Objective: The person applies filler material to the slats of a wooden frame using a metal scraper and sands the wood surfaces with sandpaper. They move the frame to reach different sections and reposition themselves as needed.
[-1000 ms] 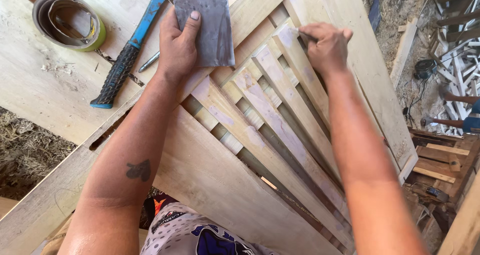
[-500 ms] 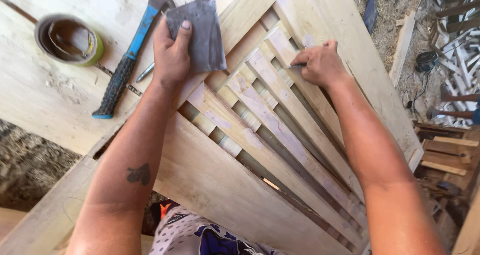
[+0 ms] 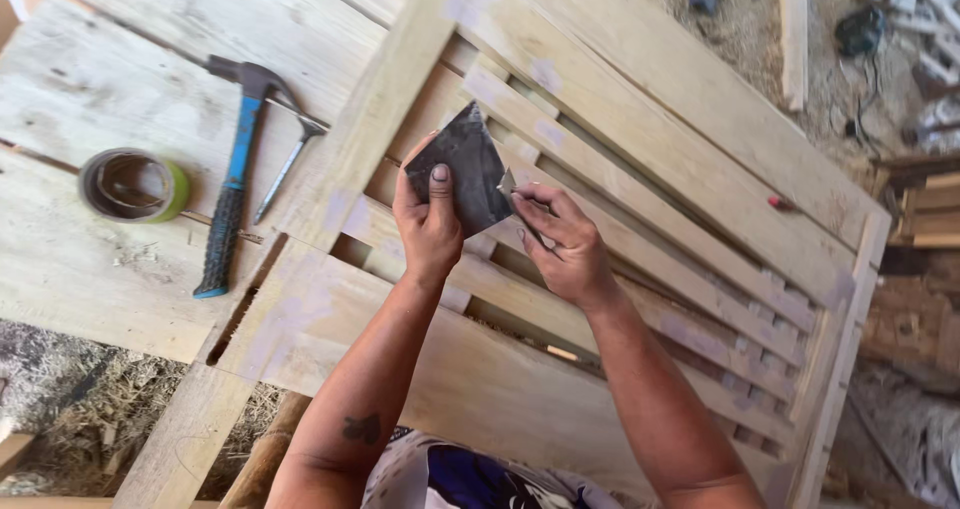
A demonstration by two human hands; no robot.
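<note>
Workbench: pale plank top fills the upper left, with straw and dirt showing below its near edge.
Louvred frame: a wooden frame with slanted slats lies flat across the bench and runs from upper centre to lower right; faint purplish smears mark several slats and the near rail.
Left hand: the left hand is raised over the slats, thumb pressed flat on the face of a dark grey sheet of sandpaper, fingers closed behind it, so it is clamped on the sheet.
Right hand: the right hand sits just beside the left, fingers pinched together on the sheet's right edge, where a small pale corner shows folded up.
Sandpaper: held between both hands above the middle slats, tilted like a diamond, not touching the wood as far as can be told.
Hammer: a hammer with a blue shaft and black grip lies on the bench left of the frame, head away from the person.
Tape: a roll of tape with a green edge rests left of the hammer, well apart from the hands.
Nail: a long metal nail or punch lies just right of the hammer shaft.
</note>
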